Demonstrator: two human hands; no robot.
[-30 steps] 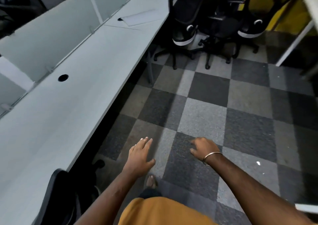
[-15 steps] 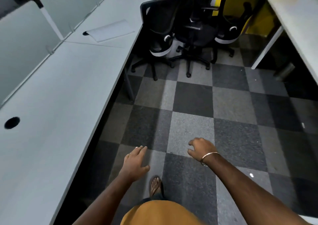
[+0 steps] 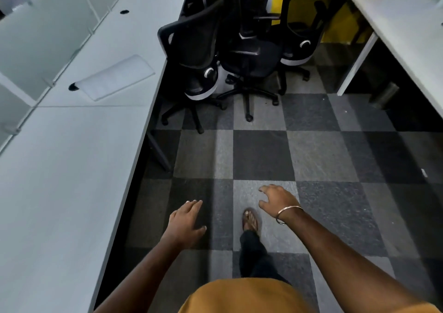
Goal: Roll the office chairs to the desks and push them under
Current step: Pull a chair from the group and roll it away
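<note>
Three black mesh office chairs stand bunched together on the carpet ahead: a left chair point(image 3: 191, 46) beside the long white desk point(image 3: 62, 164), a middle chair point(image 3: 249, 56), and a right chair point(image 3: 309, 13) in front of a yellow wall. My left hand point(image 3: 185, 221) reaches forward with relaxed, straight fingers and holds nothing. My right hand point(image 3: 275, 199), with a metal bangle on the wrist, hangs over the floor with loosely curled fingers and is empty. Both hands are well short of the chairs.
A second white desk point(image 3: 407, 32) runs along the right, its leg point(image 3: 357, 65) reaching the floor. A flat white sheet point(image 3: 115, 76) lies on the left desk near a cable hole. Grey checkered carpet point(image 3: 263, 154) lies between me and the chairs. My sandalled foot point(image 3: 250, 220) steps forward.
I have walked forward along the left desk, so the chairs are closer and larger. Both hands stay out in front and empty. The tucked chair at lower left has left the view.
</note>
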